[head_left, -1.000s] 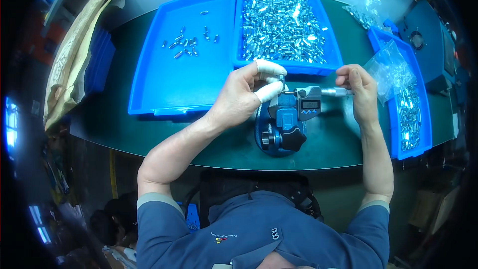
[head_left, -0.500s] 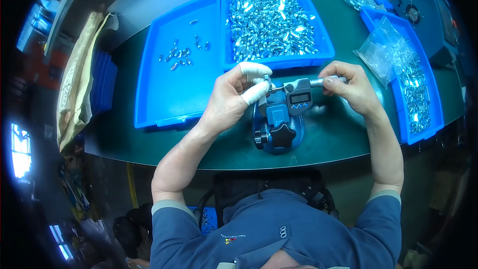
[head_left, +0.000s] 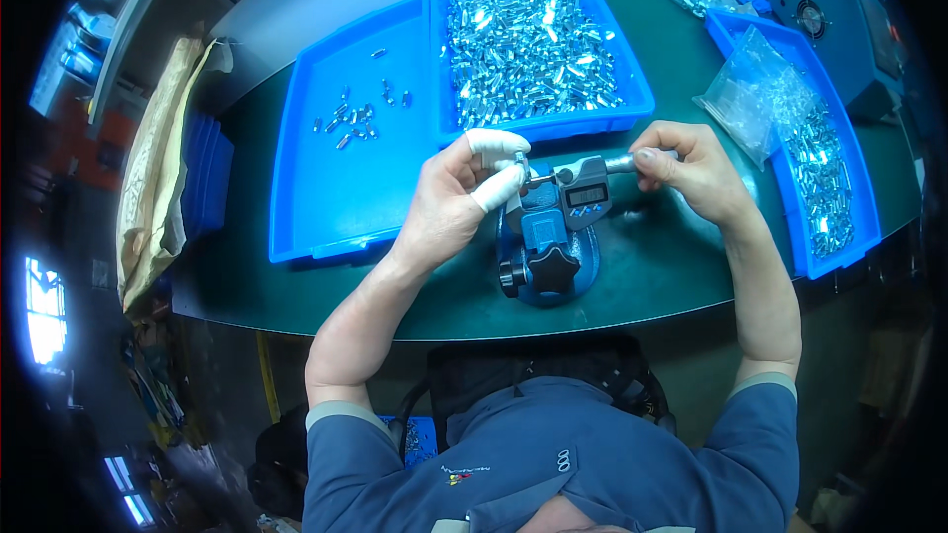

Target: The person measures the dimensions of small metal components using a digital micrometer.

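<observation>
A digital micrometer (head_left: 587, 194) with a small display is clamped in a blue stand (head_left: 549, 252) that has a black star-shaped knob. My left hand (head_left: 456, 192), with white covers on thumb and forefinger, pinches a small metal part (head_left: 521, 160) at the micrometer's measuring end. Whether the part touches both measuring faces is too small to tell. My right hand (head_left: 686, 170) has thumb and fingers closed around the micrometer's thimble (head_left: 622, 164) on the other side.
Behind my hands stands a blue tray (head_left: 640, 104) heaped with shiny metal parts. Left of it, a shallower blue tray (head_left: 326, 207) holds several loose parts. At right, a long blue tray (head_left: 864, 237) contains more parts and a clear plastic bag (head_left: 736, 99). Brown paper (head_left: 148, 178) stands far left.
The whole view has shifted slightly. Both hands keep their grips at the micrometer, and the loose parts in the left tray lie in the same arrangement.
</observation>
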The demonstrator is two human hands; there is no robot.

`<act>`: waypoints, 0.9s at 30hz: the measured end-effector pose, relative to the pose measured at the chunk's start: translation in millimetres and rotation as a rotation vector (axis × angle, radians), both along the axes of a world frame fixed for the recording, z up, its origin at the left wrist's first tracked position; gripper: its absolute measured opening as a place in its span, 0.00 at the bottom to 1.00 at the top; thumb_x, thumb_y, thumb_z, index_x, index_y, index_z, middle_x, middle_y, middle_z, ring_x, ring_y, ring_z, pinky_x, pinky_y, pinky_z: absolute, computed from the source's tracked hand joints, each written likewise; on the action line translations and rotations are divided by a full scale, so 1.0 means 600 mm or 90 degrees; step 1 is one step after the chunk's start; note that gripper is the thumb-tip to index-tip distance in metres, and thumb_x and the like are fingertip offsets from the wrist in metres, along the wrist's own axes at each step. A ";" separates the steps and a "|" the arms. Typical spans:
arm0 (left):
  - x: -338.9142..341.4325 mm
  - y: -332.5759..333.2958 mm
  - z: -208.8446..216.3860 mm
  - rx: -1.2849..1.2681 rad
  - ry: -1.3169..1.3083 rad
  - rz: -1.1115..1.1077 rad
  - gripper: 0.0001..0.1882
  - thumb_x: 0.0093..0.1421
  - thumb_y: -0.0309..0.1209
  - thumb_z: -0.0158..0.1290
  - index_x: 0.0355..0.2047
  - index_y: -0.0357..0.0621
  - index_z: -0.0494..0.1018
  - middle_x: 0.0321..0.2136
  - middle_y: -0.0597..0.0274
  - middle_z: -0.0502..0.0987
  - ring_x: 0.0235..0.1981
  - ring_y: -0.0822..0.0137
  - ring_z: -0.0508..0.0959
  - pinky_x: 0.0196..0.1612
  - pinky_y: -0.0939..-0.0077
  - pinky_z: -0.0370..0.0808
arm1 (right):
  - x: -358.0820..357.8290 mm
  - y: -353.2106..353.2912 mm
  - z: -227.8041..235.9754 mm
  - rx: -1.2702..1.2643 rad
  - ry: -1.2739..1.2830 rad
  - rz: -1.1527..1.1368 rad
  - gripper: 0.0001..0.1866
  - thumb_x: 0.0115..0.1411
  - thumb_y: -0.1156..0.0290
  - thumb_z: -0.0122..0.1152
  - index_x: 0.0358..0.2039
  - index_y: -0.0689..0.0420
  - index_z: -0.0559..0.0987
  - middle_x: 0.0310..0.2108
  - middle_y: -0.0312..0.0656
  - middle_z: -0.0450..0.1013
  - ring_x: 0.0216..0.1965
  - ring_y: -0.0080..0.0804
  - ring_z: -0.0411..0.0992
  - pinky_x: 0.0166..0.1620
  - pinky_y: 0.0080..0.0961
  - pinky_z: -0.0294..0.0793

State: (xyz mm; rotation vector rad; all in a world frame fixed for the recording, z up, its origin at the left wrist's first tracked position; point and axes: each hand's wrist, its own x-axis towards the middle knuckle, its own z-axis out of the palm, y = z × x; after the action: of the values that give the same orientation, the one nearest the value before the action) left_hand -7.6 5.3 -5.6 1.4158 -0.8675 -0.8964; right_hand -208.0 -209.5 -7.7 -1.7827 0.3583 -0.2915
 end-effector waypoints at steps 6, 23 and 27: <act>-0.001 -0.001 -0.001 -0.007 -0.010 0.007 0.13 0.63 0.25 0.54 0.48 0.40 0.73 0.36 0.64 0.78 0.37 0.75 0.77 0.41 0.79 0.74 | 0.000 0.001 0.001 0.003 -0.002 -0.002 0.15 0.62 0.60 0.61 0.32 0.61 0.79 0.24 0.35 0.74 0.28 0.19 0.72 0.34 0.17 0.71; 0.002 -0.004 -0.008 -0.010 -0.004 0.003 0.16 0.66 0.27 0.52 0.53 0.41 0.72 0.37 0.62 0.79 0.38 0.74 0.78 0.42 0.77 0.75 | -0.001 0.002 0.001 0.003 0.000 -0.007 0.15 0.62 0.59 0.62 0.31 0.61 0.79 0.24 0.35 0.74 0.28 0.19 0.72 0.34 0.17 0.71; 0.003 -0.003 -0.008 -0.010 -0.004 -0.005 0.15 0.66 0.28 0.51 0.53 0.40 0.72 0.37 0.62 0.79 0.39 0.74 0.78 0.42 0.77 0.75 | 0.001 0.003 0.002 0.019 0.000 -0.009 0.16 0.62 0.59 0.62 0.31 0.61 0.79 0.24 0.35 0.74 0.28 0.19 0.72 0.34 0.17 0.71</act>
State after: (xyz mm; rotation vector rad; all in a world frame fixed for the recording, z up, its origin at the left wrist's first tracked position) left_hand -5.7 3.6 -10.5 1.4025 -0.8829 -0.8896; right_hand -207.5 -207.5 -6.7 -1.7521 0.3744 -0.2946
